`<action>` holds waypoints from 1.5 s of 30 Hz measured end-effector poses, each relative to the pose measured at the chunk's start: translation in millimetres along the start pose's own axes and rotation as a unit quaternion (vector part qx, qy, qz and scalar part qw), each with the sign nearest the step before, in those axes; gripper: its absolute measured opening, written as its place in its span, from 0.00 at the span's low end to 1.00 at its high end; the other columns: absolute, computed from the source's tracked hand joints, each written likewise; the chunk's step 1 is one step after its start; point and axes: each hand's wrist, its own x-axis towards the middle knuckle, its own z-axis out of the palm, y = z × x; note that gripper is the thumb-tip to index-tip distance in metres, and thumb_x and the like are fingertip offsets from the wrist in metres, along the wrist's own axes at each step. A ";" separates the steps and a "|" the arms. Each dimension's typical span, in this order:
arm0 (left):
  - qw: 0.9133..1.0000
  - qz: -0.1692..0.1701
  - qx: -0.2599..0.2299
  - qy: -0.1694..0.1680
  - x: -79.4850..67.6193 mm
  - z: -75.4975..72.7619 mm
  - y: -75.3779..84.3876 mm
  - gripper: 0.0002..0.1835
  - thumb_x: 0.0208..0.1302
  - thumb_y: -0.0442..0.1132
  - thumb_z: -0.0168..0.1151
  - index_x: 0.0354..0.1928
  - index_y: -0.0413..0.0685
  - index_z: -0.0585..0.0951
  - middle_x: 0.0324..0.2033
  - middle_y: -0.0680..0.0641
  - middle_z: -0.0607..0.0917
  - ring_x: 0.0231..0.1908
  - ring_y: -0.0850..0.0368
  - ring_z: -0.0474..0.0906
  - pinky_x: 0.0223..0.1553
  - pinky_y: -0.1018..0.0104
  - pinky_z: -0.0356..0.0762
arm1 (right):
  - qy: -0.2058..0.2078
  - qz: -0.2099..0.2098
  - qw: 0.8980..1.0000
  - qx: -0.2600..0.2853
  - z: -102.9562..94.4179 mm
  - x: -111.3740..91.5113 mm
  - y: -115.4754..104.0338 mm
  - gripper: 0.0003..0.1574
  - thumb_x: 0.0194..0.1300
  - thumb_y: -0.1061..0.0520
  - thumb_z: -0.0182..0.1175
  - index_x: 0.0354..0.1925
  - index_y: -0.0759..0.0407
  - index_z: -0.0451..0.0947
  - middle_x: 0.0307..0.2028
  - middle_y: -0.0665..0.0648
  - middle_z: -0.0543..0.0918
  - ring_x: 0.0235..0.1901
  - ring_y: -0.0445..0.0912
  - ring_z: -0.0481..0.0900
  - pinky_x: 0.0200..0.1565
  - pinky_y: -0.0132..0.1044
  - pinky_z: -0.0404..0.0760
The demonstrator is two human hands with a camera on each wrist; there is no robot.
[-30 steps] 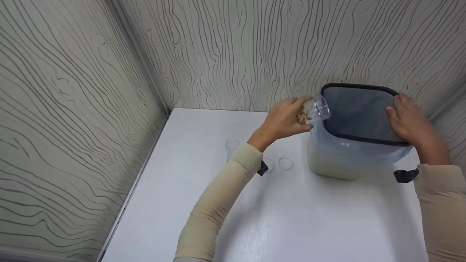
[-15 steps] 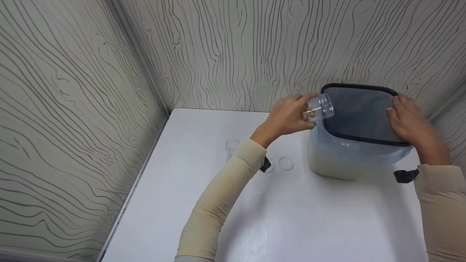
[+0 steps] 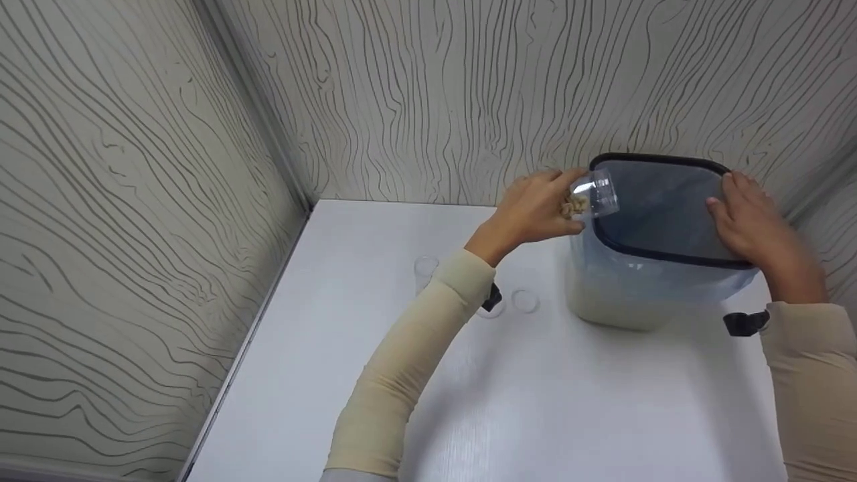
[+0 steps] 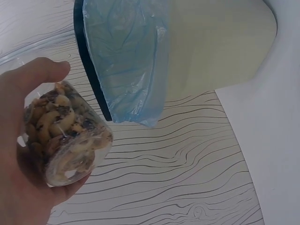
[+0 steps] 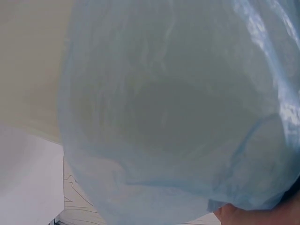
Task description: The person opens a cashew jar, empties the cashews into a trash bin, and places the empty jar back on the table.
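Note:
My left hand (image 3: 532, 211) grips a clear plastic jar (image 4: 96, 157) by its side. The jar holds cashew nuts mixed with dark bits (image 4: 56, 119). It lies tipped on its side in the head view, its mouth just over the left rim of a pale trash bin (image 3: 616, 311). A blue plastic bag lines the bin and hangs over its outside, under a black rim (image 3: 669, 256). My right hand (image 3: 756, 214) holds the right side of that rim. The right wrist view is mostly filled by the blue bag (image 5: 164, 112), with part of a finger showing at the bottom right.
On the white table (image 3: 321, 348), a second clear container (image 3: 426, 266) stands left of my left forearm, partly hidden by it. Two clear rings or lids lie nearby, one free-lying ring (image 3: 525, 301) and another partly behind the wrist. A patterned wall (image 3: 415, 100) rises behind.
My left hand has moved a little to the right, bringing the jar's mouth farther over the bin's opening. The nuts stay inside the jar. My right hand has stayed on the rim.

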 end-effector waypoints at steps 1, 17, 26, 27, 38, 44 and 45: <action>1.000 -0.001 0.000 -0.002 0.3 0.2 0.3 0.44 0.65 0.59 0.70 0.81 0.59 0.67 0.65 0.51 0.84 0.58 0.57 0.82 0.59 0.59 0.81 | 0.000 0.000 1.000 0.001 0.1 -0.2 -0.1 0.46 0.88 0.44 0.24 0.80 0.81 0.31 0.79 0.85 0.33 0.80 0.78 0.29 0.79 0.71 0.28; 1.000 -0.005 0.014 -0.021 6.1 -0.2 4.7 0.44 0.65 0.60 0.70 0.80 0.63 0.66 0.65 0.52 0.83 0.59 0.58 0.81 0.59 0.58 0.81 | -0.001 0.003 1.000 0.002 -0.3 -0.5 -0.6 0.47 0.88 0.43 0.28 0.80 0.80 0.29 0.79 0.85 0.32 0.80 0.78 0.28 0.79 0.69 0.26; 0.999 0.007 0.030 -0.024 8.6 -3.6 8.5 0.42 0.66 0.57 0.68 0.81 0.60 0.66 0.58 0.54 0.86 0.54 0.59 0.83 0.61 0.59 0.81 | 0.000 -0.004 1.000 0.004 -0.2 0.3 1.7 0.48 0.88 0.43 0.29 0.79 0.82 0.30 0.78 0.86 0.33 0.80 0.79 0.28 0.79 0.70 0.28; 0.999 0.007 0.030 -0.026 8.8 -3.8 8.8 0.42 0.67 0.56 0.67 0.81 0.60 0.66 0.59 0.54 0.86 0.55 0.59 0.83 0.62 0.58 0.81 | 0.000 -0.004 1.000 0.004 -0.2 0.1 1.7 0.48 0.88 0.43 0.29 0.79 0.81 0.30 0.79 0.86 0.33 0.80 0.79 0.28 0.79 0.70 0.28; 0.997 0.001 0.059 -0.048 11.1 -5.9 14.2 0.43 0.68 0.59 0.66 0.82 0.63 0.64 0.69 0.53 0.81 0.68 0.55 0.78 0.71 0.55 0.74 | -0.006 0.007 1.000 0.004 -2.1 -3.7 0.0 0.48 0.88 0.43 0.28 0.80 0.79 0.29 0.79 0.85 0.31 0.80 0.78 0.28 0.79 0.70 0.27; 0.995 0.000 0.078 -0.057 12.6 -8.9 18.0 0.44 0.68 0.60 0.67 0.83 0.62 0.63 0.71 0.51 0.79 0.69 0.52 0.77 0.71 0.54 0.75 | -0.002 0.003 1.000 0.006 -1.4 -4.0 0.2 0.48 0.88 0.42 0.28 0.80 0.80 0.30 0.79 0.85 0.32 0.80 0.78 0.28 0.79 0.70 0.27; 0.995 -0.001 0.080 -0.060 13.1 -9.3 18.7 0.44 0.68 0.60 0.67 0.83 0.63 0.63 0.71 0.51 0.79 0.69 0.52 0.77 0.71 0.53 0.75 | -0.001 0.003 1.000 0.007 -1.4 -3.8 0.4 0.48 0.88 0.42 0.28 0.80 0.80 0.30 0.79 0.85 0.32 0.80 0.78 0.28 0.79 0.70 0.27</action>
